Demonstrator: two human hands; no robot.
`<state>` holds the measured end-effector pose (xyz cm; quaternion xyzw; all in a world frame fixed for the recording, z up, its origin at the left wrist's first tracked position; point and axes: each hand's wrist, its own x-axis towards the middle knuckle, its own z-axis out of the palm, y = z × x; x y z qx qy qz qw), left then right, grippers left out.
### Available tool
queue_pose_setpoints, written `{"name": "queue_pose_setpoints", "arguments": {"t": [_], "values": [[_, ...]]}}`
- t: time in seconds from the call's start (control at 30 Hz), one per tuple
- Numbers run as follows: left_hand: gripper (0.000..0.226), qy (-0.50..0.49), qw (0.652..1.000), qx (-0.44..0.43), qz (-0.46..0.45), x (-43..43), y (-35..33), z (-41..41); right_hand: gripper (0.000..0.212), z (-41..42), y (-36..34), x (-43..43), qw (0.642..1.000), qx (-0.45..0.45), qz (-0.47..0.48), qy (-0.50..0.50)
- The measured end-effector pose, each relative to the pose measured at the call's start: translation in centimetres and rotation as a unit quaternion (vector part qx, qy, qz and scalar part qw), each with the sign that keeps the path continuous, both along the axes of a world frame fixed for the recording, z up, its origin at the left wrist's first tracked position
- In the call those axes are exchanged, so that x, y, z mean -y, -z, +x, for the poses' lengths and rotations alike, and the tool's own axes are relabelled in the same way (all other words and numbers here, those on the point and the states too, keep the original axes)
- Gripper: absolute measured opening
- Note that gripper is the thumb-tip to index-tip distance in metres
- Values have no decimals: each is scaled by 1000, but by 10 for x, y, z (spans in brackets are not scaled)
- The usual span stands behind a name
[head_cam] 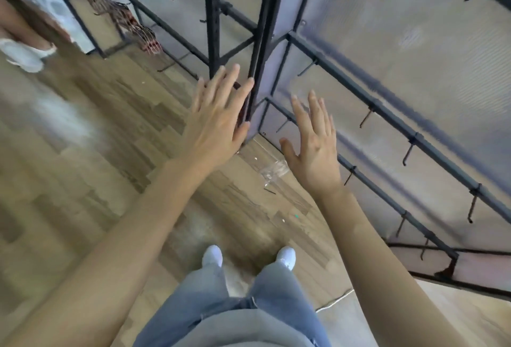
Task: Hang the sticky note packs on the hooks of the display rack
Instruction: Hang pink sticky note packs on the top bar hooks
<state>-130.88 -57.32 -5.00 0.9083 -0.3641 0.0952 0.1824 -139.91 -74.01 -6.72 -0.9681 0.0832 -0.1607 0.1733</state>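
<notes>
My left hand (218,114) reaches forward with straight, spread fingers and holds nothing, its fingertips by the dark upright post (261,51) of the display rack. My right hand (312,142) is also stretched out flat and empty, in front of the rack's lower bars. The rack's horizontal bars (387,109) carry several bare black hooks (366,117). Hanging packs (124,18) with red-and-white patterns show blurred on a rack section at the upper left. The image is motion-blurred.
The wood-look floor (96,139) lies below, with a crumpled clear plastic wrapper (272,172) near the rack's corner. My white shoes (213,255) and jeans are at the bottom. Another person's leg and white shoe (25,53) stand at the far left.
</notes>
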Motion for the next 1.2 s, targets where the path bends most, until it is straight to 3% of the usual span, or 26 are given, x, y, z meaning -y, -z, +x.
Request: {"name": "queue_pose_setpoints", "arguments": {"t": [0.43,0.87,1.2], "values": [[64,-128,991,-36,-3,-141,18,76,66,122,12,-131,988,-36,14,-152],[67,-92,995,-28,28,-197,3,250,68,292,11,-196,994,-17,31,-101],[65,-36,999,-8,-23,-217,-9,360,69,377,-8,-230,999,-12,11,-46]]}}
